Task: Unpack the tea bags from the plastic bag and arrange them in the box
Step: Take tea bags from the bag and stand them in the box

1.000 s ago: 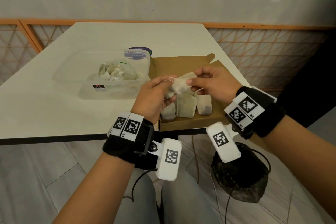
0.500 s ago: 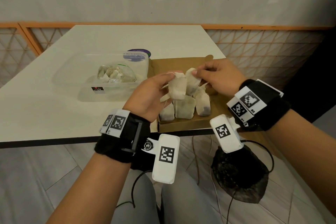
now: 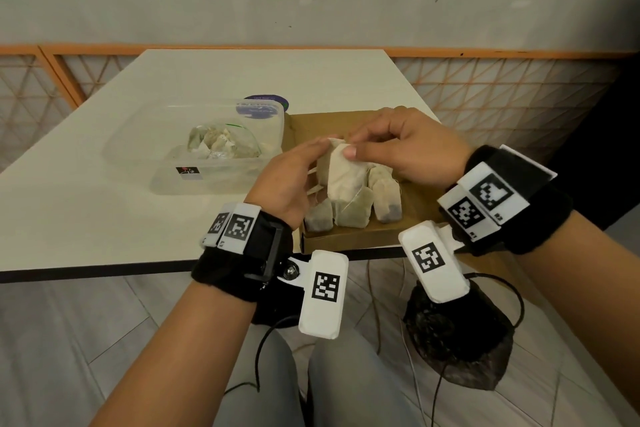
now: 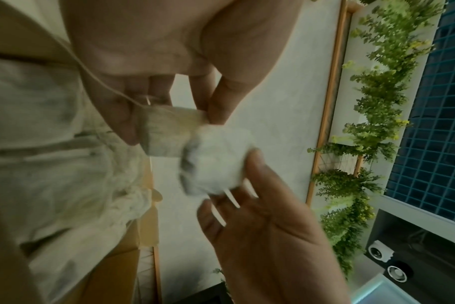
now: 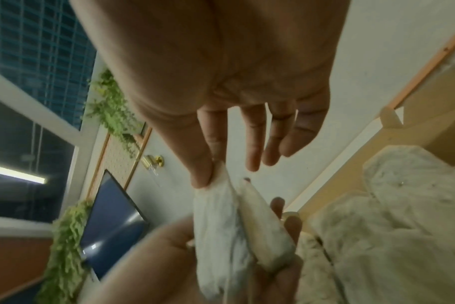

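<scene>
Two pale tea bags are held together above the open cardboard box [image 3: 346, 242]; the front tea bag [image 3: 346, 180] hangs upright. My left hand [image 3: 311, 163] grips both from the left and below, seen as the left hand [image 4: 247, 195] under the white tea bag [image 4: 216, 164]. My right hand [image 3: 351, 146] pinches the top of one tea bag [image 5: 216, 216] between thumb and forefinger. A row of tea bags [image 3: 386, 204] stands in the box's near end. The plastic bag [image 3: 225, 146], with several tea bags inside, lies in a clear container [image 3: 162, 180] left of the box.
A purple round lid [image 3: 266, 104] lies behind the container. The box sits at the white table's near right corner, close to the front edge [image 3: 104, 270]. A black bag [image 3: 457, 340] lies on the floor under my right wrist. Orange lattice railing runs behind.
The bundle lay sideways between my hands; it parted into two upright tea bags, which now hang pressed together. My right hand moved onto the top of the front one.
</scene>
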Demonstrator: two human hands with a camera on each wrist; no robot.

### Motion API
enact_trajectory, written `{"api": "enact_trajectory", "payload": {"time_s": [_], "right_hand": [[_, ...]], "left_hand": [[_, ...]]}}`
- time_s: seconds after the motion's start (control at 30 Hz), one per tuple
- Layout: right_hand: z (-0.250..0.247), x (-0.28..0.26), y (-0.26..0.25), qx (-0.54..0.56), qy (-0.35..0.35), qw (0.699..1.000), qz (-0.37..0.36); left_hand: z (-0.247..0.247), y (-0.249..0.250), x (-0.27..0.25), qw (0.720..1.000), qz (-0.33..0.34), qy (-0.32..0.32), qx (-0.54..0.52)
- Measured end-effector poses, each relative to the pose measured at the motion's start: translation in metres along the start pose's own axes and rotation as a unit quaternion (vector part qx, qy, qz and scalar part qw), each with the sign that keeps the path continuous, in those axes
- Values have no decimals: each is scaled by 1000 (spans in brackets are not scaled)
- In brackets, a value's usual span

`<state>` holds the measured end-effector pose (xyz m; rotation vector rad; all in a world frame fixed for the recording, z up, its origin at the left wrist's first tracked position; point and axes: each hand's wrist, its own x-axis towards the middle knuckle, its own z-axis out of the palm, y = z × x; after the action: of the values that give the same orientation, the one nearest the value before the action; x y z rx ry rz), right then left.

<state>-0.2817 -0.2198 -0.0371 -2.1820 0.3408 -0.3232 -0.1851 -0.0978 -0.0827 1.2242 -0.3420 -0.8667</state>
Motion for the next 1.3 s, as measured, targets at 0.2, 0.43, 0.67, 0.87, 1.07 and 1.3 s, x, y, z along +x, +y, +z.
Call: {"api": "enact_trajectory", "payload": {"time_s": [0.2,0.43,0.67,0.87,1.07,1.3], "right_hand": [[7,7,4,-26,35,999,28],[5,11,3,19,97,993,67],[4,9,-9,139,55,987,62],[-13,10,4,-61,87,994,14],[-10,18,14,-176,109,978,3],[-12,25,3,-192,31,981,-16]], "left_hand": [[5,0,-6,1000,21,9,15],[11,-7,-8,978,151,63,129],[15,-5,-6,989,136,32,45],[-2,0,-6,995,96,32,25],[-11,5,-8,989,90,14,121],[-5,2,-9,928,180,9,325]]}}
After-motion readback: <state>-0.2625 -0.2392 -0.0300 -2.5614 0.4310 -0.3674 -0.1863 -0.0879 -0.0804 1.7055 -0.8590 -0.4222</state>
